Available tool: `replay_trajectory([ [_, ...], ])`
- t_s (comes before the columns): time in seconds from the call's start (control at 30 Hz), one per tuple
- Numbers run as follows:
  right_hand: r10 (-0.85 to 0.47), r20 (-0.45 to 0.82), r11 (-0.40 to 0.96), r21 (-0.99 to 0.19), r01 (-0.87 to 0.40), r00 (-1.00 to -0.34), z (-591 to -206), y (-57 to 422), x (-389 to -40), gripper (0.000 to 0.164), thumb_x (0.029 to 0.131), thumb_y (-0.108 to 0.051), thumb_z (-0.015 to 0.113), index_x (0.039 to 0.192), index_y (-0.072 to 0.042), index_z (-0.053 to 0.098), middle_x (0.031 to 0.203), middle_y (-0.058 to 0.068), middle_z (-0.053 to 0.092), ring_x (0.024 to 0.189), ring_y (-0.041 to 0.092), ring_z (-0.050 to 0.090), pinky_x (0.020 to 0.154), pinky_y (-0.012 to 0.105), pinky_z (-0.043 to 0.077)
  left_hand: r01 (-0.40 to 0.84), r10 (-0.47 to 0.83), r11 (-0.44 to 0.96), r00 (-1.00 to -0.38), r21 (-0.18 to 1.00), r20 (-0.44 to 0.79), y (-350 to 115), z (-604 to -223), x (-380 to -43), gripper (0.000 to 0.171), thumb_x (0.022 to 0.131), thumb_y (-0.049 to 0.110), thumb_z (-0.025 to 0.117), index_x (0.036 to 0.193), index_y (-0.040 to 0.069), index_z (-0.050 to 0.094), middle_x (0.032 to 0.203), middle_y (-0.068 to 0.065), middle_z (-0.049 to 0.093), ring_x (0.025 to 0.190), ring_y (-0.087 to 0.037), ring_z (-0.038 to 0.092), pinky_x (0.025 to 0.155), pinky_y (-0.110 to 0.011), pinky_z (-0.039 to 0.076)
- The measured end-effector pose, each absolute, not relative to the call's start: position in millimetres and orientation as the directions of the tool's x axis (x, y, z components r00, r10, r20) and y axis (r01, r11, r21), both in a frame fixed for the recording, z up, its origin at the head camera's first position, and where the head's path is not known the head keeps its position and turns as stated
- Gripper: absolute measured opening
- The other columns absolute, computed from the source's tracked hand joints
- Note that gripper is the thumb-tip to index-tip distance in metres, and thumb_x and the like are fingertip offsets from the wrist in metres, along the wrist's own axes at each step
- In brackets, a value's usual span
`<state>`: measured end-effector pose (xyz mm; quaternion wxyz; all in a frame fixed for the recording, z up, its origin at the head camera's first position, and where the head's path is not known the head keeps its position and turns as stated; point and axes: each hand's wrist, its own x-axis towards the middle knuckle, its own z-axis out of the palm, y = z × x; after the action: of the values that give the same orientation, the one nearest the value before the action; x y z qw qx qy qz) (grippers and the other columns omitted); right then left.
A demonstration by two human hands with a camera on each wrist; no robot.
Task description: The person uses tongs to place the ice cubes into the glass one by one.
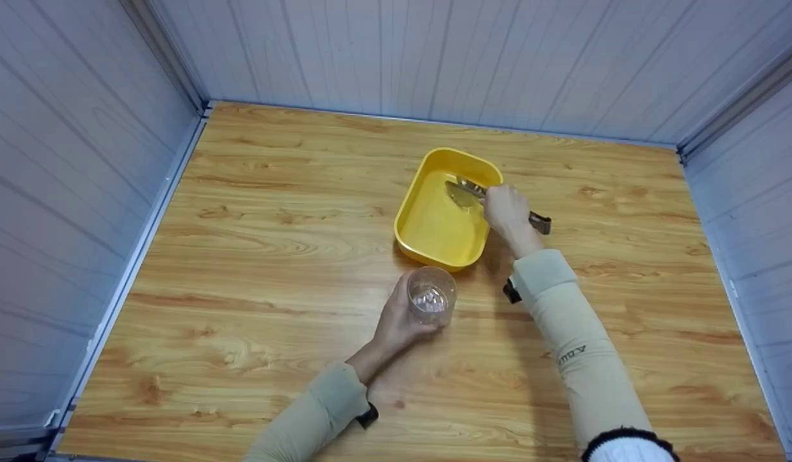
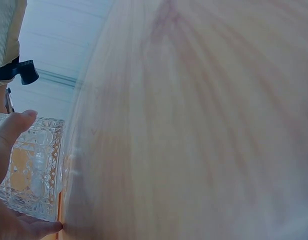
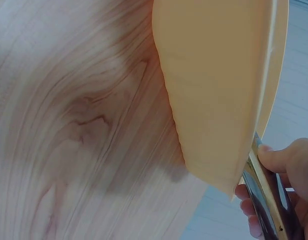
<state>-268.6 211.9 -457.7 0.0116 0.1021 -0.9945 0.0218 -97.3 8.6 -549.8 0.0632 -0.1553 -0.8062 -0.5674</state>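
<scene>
The tongs (image 1: pixel 472 188) reach over the tub (image 1: pixel 434 231), long axis slanting, tips pointing far left, handle end near right. The right hand (image 1: pixel 507 208) pinches them at the middle; the left hand (image 1: pixel 399 319) has thumb and fingers around the cup (image 1: pixel 432 300), mouth up, near the tub.

Left of the yellow basin (image 1: pixel 437 234), bare tabletop (image 1: pixel 274 212) is stretching wide, giving a hand room to pass. Beyond the basin, a narrower strip is running to the back wall (image 1: pixel 402 58). The right hand (image 1: pixel 508 208), gripping tongs (image 1: pixel 540 223), is blocking part of the basin's right rim; the left hand (image 1: pixel 397 321), holding a clear cup (image 1: pixel 432 298), is obstructing the basin's near end.
</scene>
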Motion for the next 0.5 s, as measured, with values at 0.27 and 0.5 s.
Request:
replay_trajectory([
  [0.27, -0.197, 0.019, 0.980, -0.029, -0.197, -0.980, -457.2, 210.3, -269.6, 0.028, 0.087, -0.022, 0.055, 0.082, 0.004, 0.065, 0.074, 0.020, 0.061, 0.066, 0.034, 0.058, 0.055, 0.046, 0.050, 0.306, 0.173, 0.314, -0.949, 0.899, 0.263, 8.6, -550.2, -97.6, 0.099, 0.050, 0.023, 0.084, 0.131, 0.009, 0.029, 0.124, -0.007, 0.045, 0.113, -0.021, 0.043, 0.095, -0.037, 0.035],
  [0.5, -0.206, 0.004, 0.978, -0.027, -0.206, -0.979, -456.7, 209.8, -270.5, 0.025, 0.086, -0.018, 0.055, 0.083, 0.004, 0.065, 0.075, 0.020, 0.061, 0.068, 0.035, 0.058, 0.057, 0.047, 0.049, 0.295, 0.178, 0.311, -0.952, 0.903, 0.250, 8.5, -548.7, -97.2, 0.100, 0.050, 0.022, 0.084, 0.132, 0.008, 0.029, 0.125, -0.007, 0.044, 0.114, -0.020, 0.042, 0.096, -0.037, 0.034],
])
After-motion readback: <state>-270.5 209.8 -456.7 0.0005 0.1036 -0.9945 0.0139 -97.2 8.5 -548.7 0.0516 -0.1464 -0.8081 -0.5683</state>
